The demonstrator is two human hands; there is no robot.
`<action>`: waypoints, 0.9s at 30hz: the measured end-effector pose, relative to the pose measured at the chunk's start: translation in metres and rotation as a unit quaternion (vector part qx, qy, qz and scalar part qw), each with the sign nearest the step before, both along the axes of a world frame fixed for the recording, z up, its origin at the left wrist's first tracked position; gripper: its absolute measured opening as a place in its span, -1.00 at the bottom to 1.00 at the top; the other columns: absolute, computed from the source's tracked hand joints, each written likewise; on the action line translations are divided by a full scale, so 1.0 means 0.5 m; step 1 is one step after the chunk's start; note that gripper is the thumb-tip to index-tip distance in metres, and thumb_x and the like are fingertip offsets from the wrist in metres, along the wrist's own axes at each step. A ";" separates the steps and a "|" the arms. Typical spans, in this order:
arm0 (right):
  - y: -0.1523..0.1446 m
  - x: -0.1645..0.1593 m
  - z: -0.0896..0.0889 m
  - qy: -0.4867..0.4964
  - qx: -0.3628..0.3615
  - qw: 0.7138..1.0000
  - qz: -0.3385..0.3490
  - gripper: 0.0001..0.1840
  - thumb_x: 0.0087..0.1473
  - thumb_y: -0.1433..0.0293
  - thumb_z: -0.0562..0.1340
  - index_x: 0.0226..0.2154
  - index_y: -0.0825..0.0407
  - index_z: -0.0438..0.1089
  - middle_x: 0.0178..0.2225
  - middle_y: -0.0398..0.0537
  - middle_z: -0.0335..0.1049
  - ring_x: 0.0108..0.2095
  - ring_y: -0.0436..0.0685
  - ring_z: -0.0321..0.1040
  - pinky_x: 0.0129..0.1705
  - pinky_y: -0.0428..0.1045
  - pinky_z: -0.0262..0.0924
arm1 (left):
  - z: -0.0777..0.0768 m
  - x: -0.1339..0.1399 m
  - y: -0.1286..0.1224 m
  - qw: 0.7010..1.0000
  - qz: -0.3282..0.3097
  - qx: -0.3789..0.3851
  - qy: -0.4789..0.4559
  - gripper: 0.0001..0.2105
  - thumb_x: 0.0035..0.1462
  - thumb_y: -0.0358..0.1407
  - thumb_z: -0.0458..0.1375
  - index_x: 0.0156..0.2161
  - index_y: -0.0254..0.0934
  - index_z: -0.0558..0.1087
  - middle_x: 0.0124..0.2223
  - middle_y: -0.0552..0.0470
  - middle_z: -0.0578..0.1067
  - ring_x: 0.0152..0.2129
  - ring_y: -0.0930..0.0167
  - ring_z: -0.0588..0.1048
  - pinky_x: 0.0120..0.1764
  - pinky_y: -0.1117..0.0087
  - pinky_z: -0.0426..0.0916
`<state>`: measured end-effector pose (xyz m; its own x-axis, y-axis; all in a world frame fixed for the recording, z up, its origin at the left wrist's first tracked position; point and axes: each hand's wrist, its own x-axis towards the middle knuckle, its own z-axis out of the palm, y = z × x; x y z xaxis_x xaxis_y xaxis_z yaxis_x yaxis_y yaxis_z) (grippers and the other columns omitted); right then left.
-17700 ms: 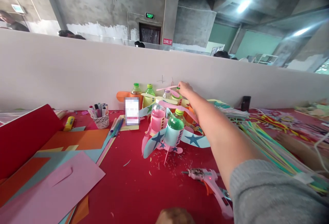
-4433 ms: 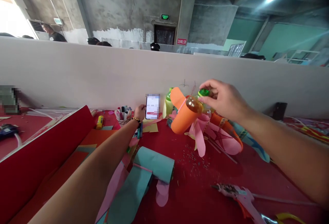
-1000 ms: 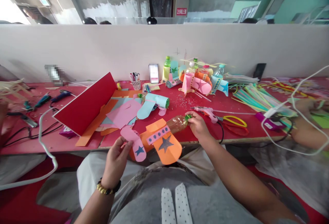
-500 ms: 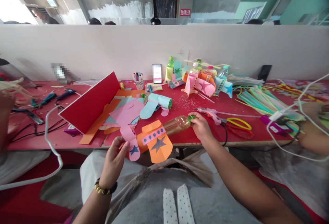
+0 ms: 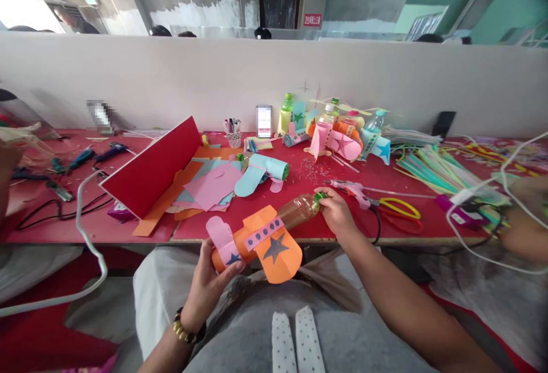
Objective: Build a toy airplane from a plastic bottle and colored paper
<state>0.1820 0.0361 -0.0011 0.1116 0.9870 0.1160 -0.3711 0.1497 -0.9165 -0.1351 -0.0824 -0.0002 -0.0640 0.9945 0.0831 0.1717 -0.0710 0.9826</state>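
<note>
Between my two hands lies a plastic bottle on a slant, its lower part wrapped in orange paper. Rounded orange paper wings with a dark star stand out from it, crossed by a pink dotted strip. A pink paper tail piece with a star sits at the bottle's base. My left hand is closed around that base, thumb near the pink piece. With its fingers, my right hand pinches the green cap at the neck.
Coloured paper sheets and a blue paper-wrapped bottle lie ahead. Several decorated bottles stand behind. A pink glue gun and yellow-handled scissors are at right, near a co-worker's arm. A red board leans at left.
My left hand has shifted right and now wraps the bottle's base. The pink tail piece, held out flat before, now sits against the orange paper. My right hand stays at the cap.
</note>
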 end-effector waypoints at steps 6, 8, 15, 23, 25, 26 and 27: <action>-0.010 -0.002 0.009 -0.022 -0.001 1.000 0.023 -0.76 -0.17 0.41 0.27 -0.33 -0.05 0.47 -0.42 -0.17 0.37 -0.41 0.06 0.27 -0.38 -0.05 0.15 | -0.026 0.006 -0.018 0.997 -0.011 -0.033 -0.065 -0.53 0.01 -0.26 0.31 0.00 -0.14 0.24 -0.14 0.04 0.45 -0.26 0.39 0.44 -0.22 0.42 0.40; -0.015 -0.002 0.011 -0.040 -0.009 0.998 0.046 -0.76 -0.15 0.38 0.30 -0.31 -0.06 0.48 -0.40 -0.16 0.38 -0.42 0.06 0.28 -0.39 -0.05 0.16 | -0.032 -0.001 -0.020 0.994 -0.002 -0.042 -0.097 -0.54 0.00 -0.27 0.32 0.00 -0.15 0.27 -0.13 0.05 0.47 -0.23 0.39 0.44 -0.18 0.43 0.39; -0.017 -0.008 0.010 -0.074 -0.040 0.996 0.032 -0.80 -0.15 0.30 0.38 -0.38 0.00 0.48 -0.56 -0.19 0.33 -0.57 0.00 0.20 -0.52 -0.09 0.05 | -0.074 -0.028 -0.027 0.959 0.001 -0.183 -0.215 -0.73 -0.03 -0.15 0.33 -0.33 -0.33 0.47 -0.36 0.03 0.54 -0.46 0.47 0.43 -0.39 0.54 0.34; -0.001 -0.001 0.001 -0.017 -0.019 0.993 -0.111 -0.86 -0.14 0.33 0.33 -0.49 0.03 0.39 -0.59 -0.24 0.24 -0.59 -0.05 0.15 -0.57 -0.13 0.02 | -0.076 -0.052 -0.027 0.928 0.030 -0.249 -0.275 -0.69 -0.16 -0.16 0.39 -0.34 -0.30 0.47 -0.42 0.06 0.55 -0.53 0.46 0.45 -0.45 0.50 0.33; 0.003 0.002 0.000 -0.006 -0.012 0.990 -0.141 -0.86 -0.13 0.34 0.31 -0.52 0.03 0.34 -0.60 -0.26 0.19 -0.60 -0.06 0.14 -0.57 -0.13 0.03 | -0.074 -0.067 -0.026 0.936 0.024 -0.265 -0.230 -0.66 -0.17 -0.13 0.39 -0.34 -0.31 0.48 -0.41 0.05 0.55 -0.52 0.45 0.45 -0.44 0.50 0.32; 0.004 0.003 0.000 -0.001 -0.008 0.988 -0.153 -0.85 -0.12 0.34 0.30 -0.53 0.02 0.32 -0.61 -0.27 0.18 -0.60 -0.06 0.14 -0.57 -0.14 0.04 | -0.073 -0.075 -0.024 0.942 0.015 -0.271 -0.198 -0.64 -0.17 -0.10 0.38 -0.33 -0.32 0.48 -0.40 0.04 0.55 -0.51 0.43 0.45 -0.43 0.49 0.32; 0.005 0.003 0.000 0.003 -0.005 0.987 -0.163 -0.84 -0.12 0.34 0.30 -0.53 0.02 0.30 -0.61 -0.28 0.17 -0.59 -0.06 0.14 -0.56 -0.14 0.04 | -0.072 -0.082 -0.023 0.947 0.000 -0.277 -0.162 -0.62 -0.15 -0.07 0.36 -0.31 -0.32 0.48 -0.39 0.02 0.56 -0.50 0.42 0.45 -0.42 0.47 0.32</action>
<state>0.1834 0.0387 -0.0013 0.4247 0.8992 0.1051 -0.3093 0.2532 -0.9166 -0.1759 -0.0938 -0.0363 0.0037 0.8799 -0.4751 -0.1441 0.4706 0.8705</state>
